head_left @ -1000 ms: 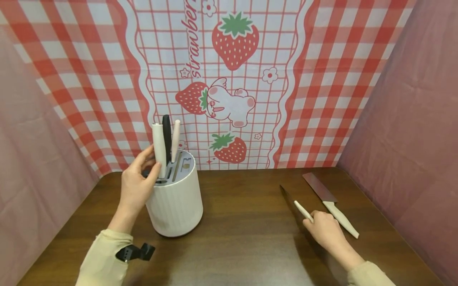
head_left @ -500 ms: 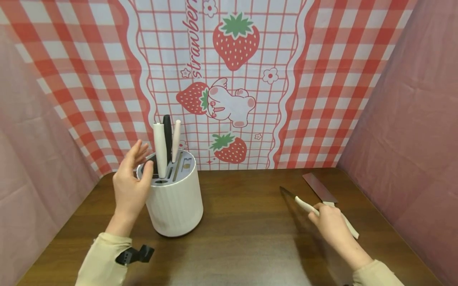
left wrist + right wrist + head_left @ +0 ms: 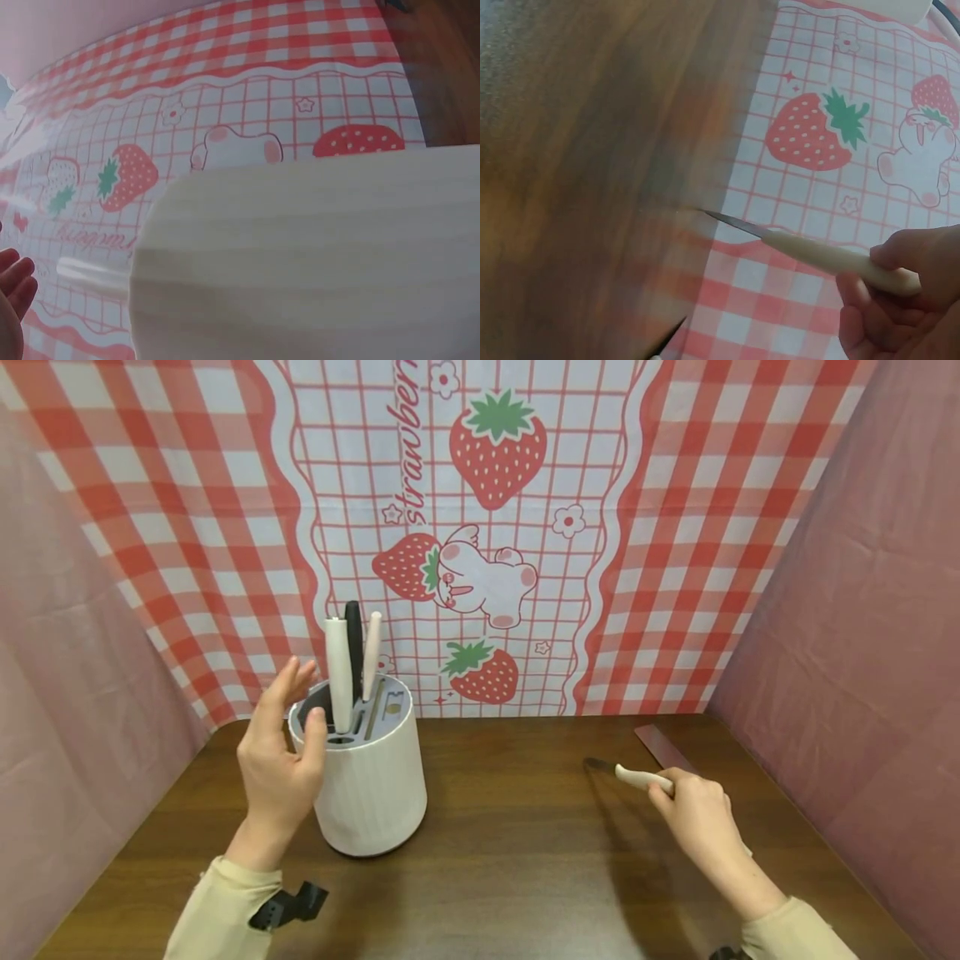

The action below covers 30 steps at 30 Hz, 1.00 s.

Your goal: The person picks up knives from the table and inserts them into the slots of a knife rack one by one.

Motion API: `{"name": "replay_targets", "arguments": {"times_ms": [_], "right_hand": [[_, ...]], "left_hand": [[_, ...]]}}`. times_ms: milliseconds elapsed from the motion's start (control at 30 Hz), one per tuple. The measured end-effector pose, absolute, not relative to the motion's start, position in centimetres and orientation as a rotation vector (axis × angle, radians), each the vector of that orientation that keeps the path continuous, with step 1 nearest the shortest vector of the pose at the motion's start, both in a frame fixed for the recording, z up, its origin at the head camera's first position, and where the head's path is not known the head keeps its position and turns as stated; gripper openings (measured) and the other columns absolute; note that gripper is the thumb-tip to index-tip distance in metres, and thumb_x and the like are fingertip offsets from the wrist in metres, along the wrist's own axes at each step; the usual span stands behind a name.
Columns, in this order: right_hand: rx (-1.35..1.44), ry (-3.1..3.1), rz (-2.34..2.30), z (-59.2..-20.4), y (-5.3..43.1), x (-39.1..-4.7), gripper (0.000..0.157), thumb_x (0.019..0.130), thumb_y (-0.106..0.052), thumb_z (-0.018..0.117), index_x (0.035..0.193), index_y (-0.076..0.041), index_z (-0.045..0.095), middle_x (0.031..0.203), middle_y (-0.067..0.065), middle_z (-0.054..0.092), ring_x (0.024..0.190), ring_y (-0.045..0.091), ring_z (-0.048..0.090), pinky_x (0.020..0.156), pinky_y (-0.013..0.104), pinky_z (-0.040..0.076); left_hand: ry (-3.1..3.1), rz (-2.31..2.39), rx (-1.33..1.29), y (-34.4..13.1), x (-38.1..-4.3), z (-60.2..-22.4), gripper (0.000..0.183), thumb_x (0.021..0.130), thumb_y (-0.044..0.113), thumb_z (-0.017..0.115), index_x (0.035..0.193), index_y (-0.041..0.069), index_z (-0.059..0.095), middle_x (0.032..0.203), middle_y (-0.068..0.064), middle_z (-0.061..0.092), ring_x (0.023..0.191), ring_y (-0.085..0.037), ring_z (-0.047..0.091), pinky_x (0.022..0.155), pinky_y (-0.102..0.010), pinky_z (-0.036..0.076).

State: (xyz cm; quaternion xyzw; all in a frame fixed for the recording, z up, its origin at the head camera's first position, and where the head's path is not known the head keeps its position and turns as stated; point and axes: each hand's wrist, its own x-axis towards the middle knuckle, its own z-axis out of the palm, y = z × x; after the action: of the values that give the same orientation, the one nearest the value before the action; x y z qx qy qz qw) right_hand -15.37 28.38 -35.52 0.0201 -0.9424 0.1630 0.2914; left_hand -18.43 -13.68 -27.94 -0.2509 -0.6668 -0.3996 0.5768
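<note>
My right hand (image 3: 701, 820) holds a small knife (image 3: 814, 253) by its cream handle, above the table at the right. Its short blade points left, away from the hand. Beyond that hand lies a cleaver (image 3: 663, 747), its handle mostly covered by the hand. On the left stands a white ribbed knife block (image 3: 371, 802) with a grey slotted top. A white handle (image 3: 339, 681), a black handle (image 3: 353, 639) and a pale handle (image 3: 372, 652) rise from it. Beside the block's left rim, my left hand (image 3: 277, 768) is raised with fingers extended, holding nothing.
The dark wooden table (image 3: 510, 860) runs back to a red-and-white checked cloth (image 3: 682, 568) with strawberry prints. Pink cloth (image 3: 832, 693) hangs along both sides. A black strap piece (image 3: 288, 906) sits at my left wrist.
My left hand has come away from the white handle, moving left, its fingers straightening. The right hand has risen slightly with the small knife, which has turned closer to level.
</note>
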Motion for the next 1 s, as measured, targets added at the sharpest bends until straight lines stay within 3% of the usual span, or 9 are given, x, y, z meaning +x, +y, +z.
{"name": "replay_targets", "arguments": {"times_ms": [133,367,500,667,1000], "right_hand": [[0.098,-2.436,0.418,-35.1,28.2,-15.6,0.011,0.076,-0.010,0.065,0.076,0.001,0.065,0.059,0.007,0.058,0.046,0.021,0.045,0.046,0.045,0.038],[0.146,-2.341,0.375,-34.3,27.7,-15.8,0.011,0.074,-0.010,0.069,0.073,0.000,0.064,0.053,0.003,0.053,0.044,0.015,0.036,0.043,0.034,0.031],[0.155,-2.294,0.368,-33.8,27.5,-15.9,0.017,0.073,-0.011,0.071,0.067,-0.002,0.058,0.049,0.002,0.047,0.042,0.015,0.034,0.042,0.032,0.029],[0.147,-2.246,0.382,-33.1,27.5,-16.1,0.022,0.074,-0.012,0.070,0.062,-0.005,0.053,0.049,0.000,0.046,0.043,0.013,0.035,0.043,0.030,0.029],[0.145,-2.207,0.425,-31.9,26.8,-16.0,0.017,0.074,-0.014,0.071,0.066,-0.006,0.060,0.053,0.001,0.052,0.047,0.008,0.040,0.045,0.027,0.032]], "left_hand": [[-1.546,-0.939,-0.653,-13.1,-18.2,-27.9,0.042,0.088,0.018,0.050,0.124,-0.005,0.050,0.114,-0.017,0.061,0.104,-0.020,0.059,0.094,-0.024,0.043],[-1.541,-0.957,-0.714,-12.4,-18.0,-28.0,0.046,0.084,0.008,0.052,0.126,-0.008,0.045,0.116,-0.018,0.060,0.103,-0.023,0.059,0.093,-0.025,0.043],[-1.543,-0.958,-0.723,-12.1,-18.0,-28.1,0.052,0.087,0.012,0.050,0.129,-0.013,0.035,0.120,-0.019,0.056,0.102,-0.025,0.059,0.093,-0.027,0.043],[-1.517,-0.985,-0.736,-11.6,-17.9,-28.3,0.062,0.087,0.014,0.051,0.131,-0.016,0.020,0.126,-0.020,0.049,0.100,-0.027,0.060,0.093,-0.029,0.044],[-1.550,-1.002,-0.791,-10.6,-17.7,-28.9,0.064,0.090,0.019,0.051,0.134,-0.014,0.019,0.127,-0.022,0.046,0.098,-0.031,0.059,0.091,-0.026,0.044]]}}
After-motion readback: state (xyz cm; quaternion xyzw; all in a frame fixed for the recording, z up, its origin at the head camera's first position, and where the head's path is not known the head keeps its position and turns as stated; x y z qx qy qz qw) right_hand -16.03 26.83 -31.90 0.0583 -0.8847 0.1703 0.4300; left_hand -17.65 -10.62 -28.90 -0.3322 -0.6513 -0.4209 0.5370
